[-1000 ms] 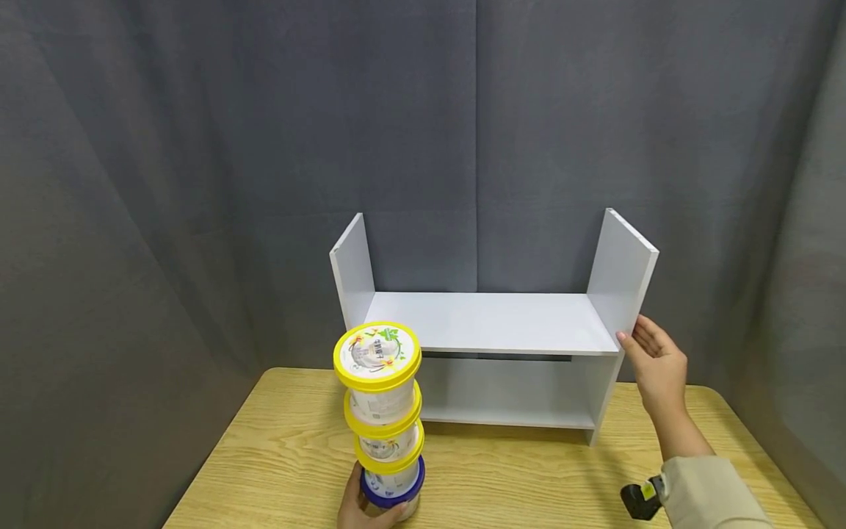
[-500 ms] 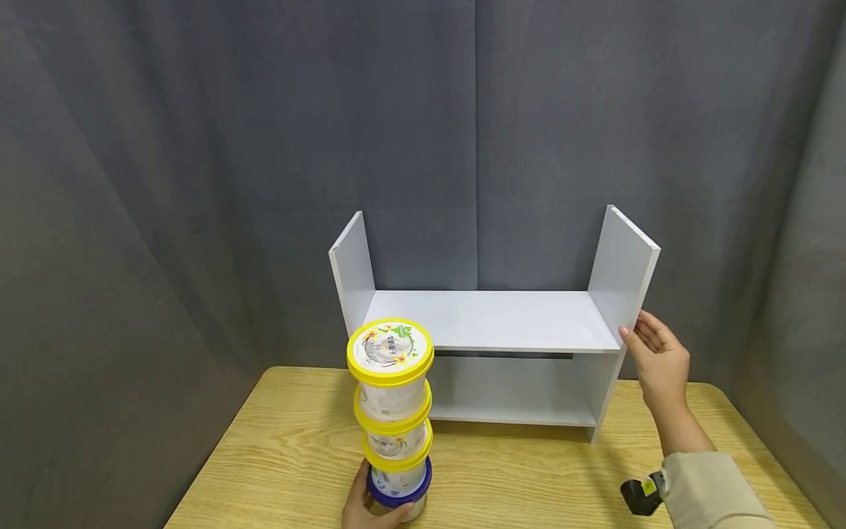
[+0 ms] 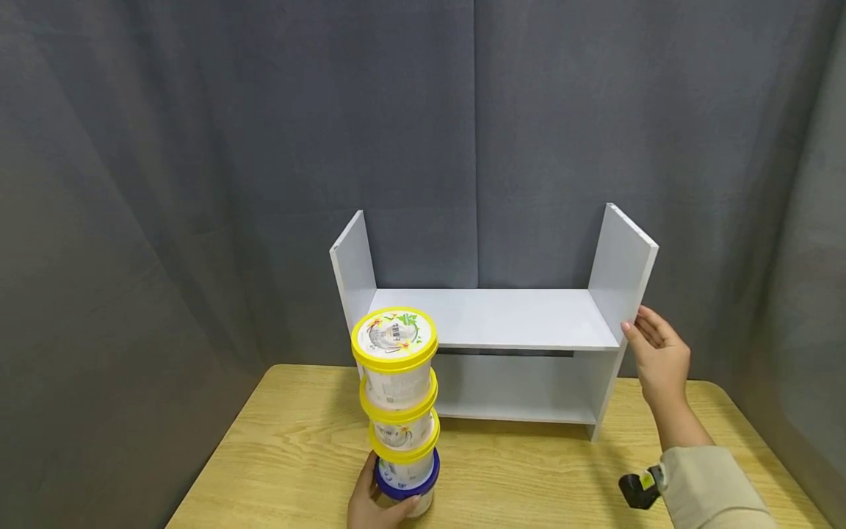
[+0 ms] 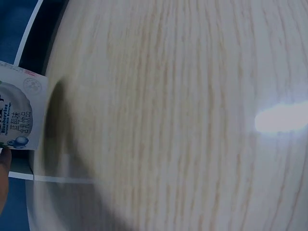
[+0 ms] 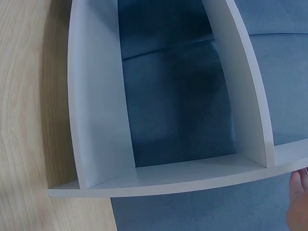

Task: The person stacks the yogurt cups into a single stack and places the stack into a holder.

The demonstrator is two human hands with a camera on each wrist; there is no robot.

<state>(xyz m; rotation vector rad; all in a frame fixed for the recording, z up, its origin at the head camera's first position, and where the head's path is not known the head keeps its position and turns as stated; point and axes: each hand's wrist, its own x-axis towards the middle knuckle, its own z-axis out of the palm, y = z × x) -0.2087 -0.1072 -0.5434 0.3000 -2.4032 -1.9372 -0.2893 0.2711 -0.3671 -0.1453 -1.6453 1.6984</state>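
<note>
My left hand (image 3: 378,501) grips a blue-lidded tub (image 3: 408,476) at the bottom of a leaning stack. Its thumb lies across the front of that tub, and most of the fingers are hidden behind. Three yellow-lidded tubs rise above it, the top tub (image 3: 394,339) showing a printed lid with flowers and leaves. In the left wrist view, a white tub (image 4: 19,106) bears blueberry lettering, with a fingertip just below. My right hand (image 3: 663,360) holds the right side panel of the white shelf (image 3: 502,316), thumb at its front edge and fingers on the outer side.
The shelf stands at the back of a wooden table (image 3: 515,477), with an upper board between two tall side panels and a lower compartment. Grey curtains (image 3: 198,184) hang behind and beside it. The stack overlaps the shelf's left front.
My left hand and the tub stack have shifted right and slightly up in the head view. The right hand keeps its place on the shelf's side panel.
</note>
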